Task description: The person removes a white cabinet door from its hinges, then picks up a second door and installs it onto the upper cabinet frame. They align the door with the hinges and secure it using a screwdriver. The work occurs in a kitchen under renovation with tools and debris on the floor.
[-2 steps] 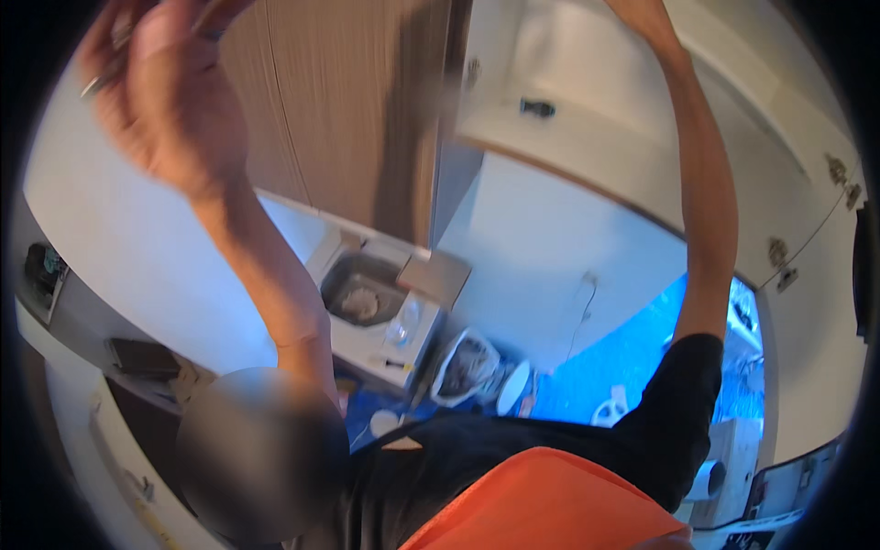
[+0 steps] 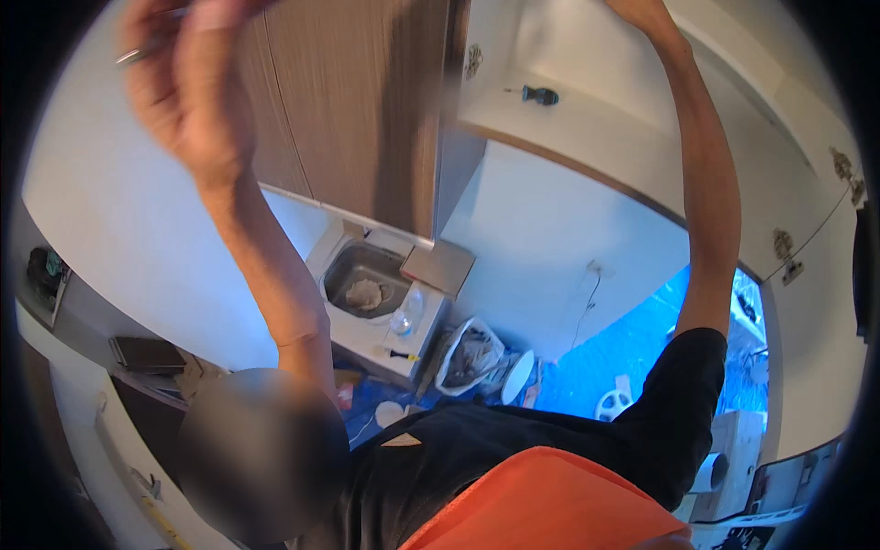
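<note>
My left hand [image 2: 209, 110] is raised at the upper left, in front of the brown wood-grain cabinet door [image 2: 339, 101]. Its fingers curl, and a bit of thin silvery metal shows at them; what it belongs to is unclear. The top edge cuts off the fingertips. My right hand [image 2: 643, 13] reaches up inside the pale open wall cabinet [image 2: 587, 137], its fingers out of view above. On the cabinet's bottom panel, left of my right forearm, lies a screwdriver [image 2: 541, 95] with a black and blue handle.
Metal hinges [image 2: 784, 246] stick out along the cabinet's right side. Below are a sink [image 2: 353, 275] with something pale in it, a clear bottle [image 2: 403, 319] on the counter and a lined waste bin [image 2: 472, 357]. Blue sheeting [image 2: 587, 376] covers the floor.
My left hand has shifted slightly to the right. My right hand stays nearly in place, and the screwdriver lies where it was.
</note>
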`<action>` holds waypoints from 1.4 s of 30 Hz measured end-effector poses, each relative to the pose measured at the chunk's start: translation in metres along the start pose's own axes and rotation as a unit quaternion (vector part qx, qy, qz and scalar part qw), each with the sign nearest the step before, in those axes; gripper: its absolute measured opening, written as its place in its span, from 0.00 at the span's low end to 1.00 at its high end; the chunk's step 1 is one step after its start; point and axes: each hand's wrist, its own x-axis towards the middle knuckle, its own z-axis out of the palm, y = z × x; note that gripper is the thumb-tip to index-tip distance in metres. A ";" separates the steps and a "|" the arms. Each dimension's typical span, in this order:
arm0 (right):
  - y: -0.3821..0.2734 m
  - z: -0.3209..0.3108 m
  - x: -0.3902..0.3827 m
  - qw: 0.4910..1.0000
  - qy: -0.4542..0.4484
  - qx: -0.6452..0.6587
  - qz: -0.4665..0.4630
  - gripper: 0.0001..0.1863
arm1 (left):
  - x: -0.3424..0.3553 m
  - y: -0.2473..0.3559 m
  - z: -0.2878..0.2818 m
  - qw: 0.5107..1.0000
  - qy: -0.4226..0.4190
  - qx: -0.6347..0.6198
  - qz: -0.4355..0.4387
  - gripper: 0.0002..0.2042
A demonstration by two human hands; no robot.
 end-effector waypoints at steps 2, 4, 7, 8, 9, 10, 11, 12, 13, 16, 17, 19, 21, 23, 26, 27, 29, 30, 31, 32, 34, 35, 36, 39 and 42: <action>0.004 0.034 -0.010 0.993 -0.083 0.075 0.044 0.18 | -0.011 -0.009 0.007 0.989 -0.135 0.061 0.030 0.31; 0.015 0.072 -0.023 0.967 -0.235 -0.079 -0.050 0.17 | -0.014 -0.004 0.004 0.994 -0.101 -0.009 0.036 0.27; 0.053 0.118 -0.064 0.974 -0.219 -0.052 0.004 0.28 | -0.016 0.014 -0.004 0.995 -0.088 -0.024 0.045 0.28; 0.067 0.132 -0.073 0.978 -0.206 -0.015 -0.001 0.30 | -0.015 0.018 -0.006 0.995 -0.089 -0.023 0.046 0.28; 0.079 0.143 -0.079 0.979 -0.204 0.012 0.008 0.32 | -0.015 0.021 -0.006 0.995 -0.090 -0.020 0.046 0.28; 0.090 0.151 -0.076 0.977 -0.212 0.021 0.001 0.31 | -0.014 0.024 -0.006 0.995 -0.094 -0.017 0.043 0.28; 0.096 0.160 -0.077 0.977 -0.212 0.010 0.002 0.30 | -0.012 0.025 -0.005 0.994 -0.097 -0.012 0.039 0.28; 0.102 0.164 -0.075 0.980 -0.197 0.003 -0.008 0.29 | -0.011 0.027 -0.003 0.994 -0.099 -0.007 0.037 0.28; 0.102 0.170 -0.075 0.981 -0.194 -0.025 0.011 0.28 | -0.010 0.029 -0.002 0.994 -0.099 -0.002 0.034 0.28; 0.091 0.170 -0.071 0.983 -0.182 -0.030 -0.015 0.23 | -0.006 0.038 0.003 0.993 -0.115 0.015 0.030 0.29; 0.087 0.167 -0.074 0.981 -0.191 -0.038 0.002 0.22 | -0.006 0.042 0.004 0.993 -0.117 0.019 0.029 0.29; 0.075 0.159 -0.075 0.992 -0.099 -0.071 -0.017 0.18 | -0.004 0.046 0.006 0.992 -0.119 0.024 0.028 0.29; 0.060 0.150 -0.072 0.997 -0.047 -0.058 0.002 0.17 | -0.002 0.052 0.011 0.992 -0.123 0.037 0.019 0.30; 0.042 0.136 -0.070 1.000 0.018 -0.007 0.016 0.17 | 0.004 0.065 0.018 0.990 -0.127 0.053 0.019 0.30; 0.016 0.103 -0.070 0.991 0.120 0.022 -0.049 0.17 | 0.009 0.097 0.030 0.990 -0.125 0.060 0.033 0.30; 0.006 0.092 -0.071 0.989 0.145 0.020 -0.037 0.17 | 0.012 0.107 0.035 0.990 -0.124 0.061 0.036 0.31; -0.009 0.056 -0.068 0.973 0.201 0.017 -0.110 0.16 | 0.017 0.125 0.045 0.988 -0.129 0.066 0.044 0.31; -0.015 0.040 -0.066 0.968 0.215 0.024 -0.125 0.16 | 0.021 0.129 0.049 0.988 -0.131 0.071 0.042 0.31; -0.018 0.023 -0.060 0.970 0.209 0.031 -0.116 0.17 | 0.027 0.132 0.055 0.986 -0.138 0.082 0.037 0.31; -0.021 0.004 -0.049 0.975 0.194 0.047 -0.102 0.18 | 0.031 0.135 0.060 0.984 -0.149 0.098 0.027 0.31; -0.020 -0.026 -0.024 0.971 0.195 0.067 -0.118 0.18 | 0.040 0.138 0.071 0.981 -0.156 0.118 0.016 0.32; -0.021 -0.035 -0.010 0.962 0.219 0.071 -0.146 0.19 | 0.044 0.141 0.077 0.978 -0.162 0.129 0.011 0.32; -0.021 -0.038 0.002 0.962 0.219 0.067 -0.150 0.18 | 0.048 0.142 0.084 0.976 -0.168 0.141 0.006 0.32; -0.017 -0.046 0.037 0.965 0.207 0.055 -0.154 0.18 | 0.073 0.126 0.104 0.969 -0.168 0.182 -0.010 0.32; -0.012 -0.045 0.064 0.976 0.154 0.058 -0.140 0.19 | 0.101 0.049 0.124 0.958 -0.141 0.248 -0.034 0.33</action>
